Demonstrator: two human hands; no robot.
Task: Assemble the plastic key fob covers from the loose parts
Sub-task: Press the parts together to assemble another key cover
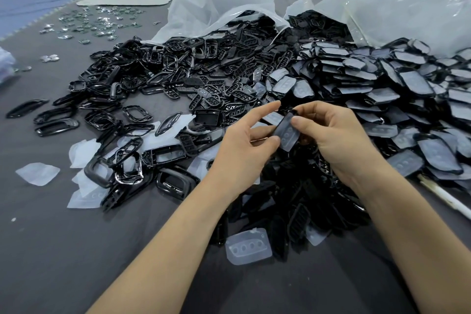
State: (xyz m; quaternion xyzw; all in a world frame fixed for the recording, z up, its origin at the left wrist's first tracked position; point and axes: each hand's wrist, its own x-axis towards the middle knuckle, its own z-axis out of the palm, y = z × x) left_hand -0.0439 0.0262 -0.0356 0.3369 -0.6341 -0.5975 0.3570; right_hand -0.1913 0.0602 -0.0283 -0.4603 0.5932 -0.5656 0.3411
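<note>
Both hands are up over the heap on one cover piece (pixel 287 134), a black shell with a cloudy clear button pad lying on its face. The right hand (pixel 339 135) pinches the upper half, thumb on the pad and forefinger curled over the top end. The left hand (pixel 244 145) nips the lower corner with its thumb; the forefinger sticks out straight and free, and the fingers behind are partly hidden.

The step looks like seating the pad into the shell. To do it well:
- line the pad bumps up with the button holes first
- press from one end to the other with the thumbs so no edge lifts
- keep the right-hand grip steady
- run a thumb round the rim to check it sits flush

Counts:
- hands: 2
- piece in hand: 1
- plastic bags (pixel 219 2): 2, both spilling parts
- black frames (pixel 122 84), left heap: too many to count
- button grids (pixel 229 89), middle: too many to count
- pad-covered shells (pixel 382 79), right heap: too many to count
- loose clear pads: 1 just in front (pixel 248 247), 1 alone at left (pixel 38 173), several more among the frames
- shiny metal bits (pixel 96 23), far left: dozens at a guess
- white stick (pixel 443 196): 1
- all of it is on a grey table (pixel 63 250)
</note>
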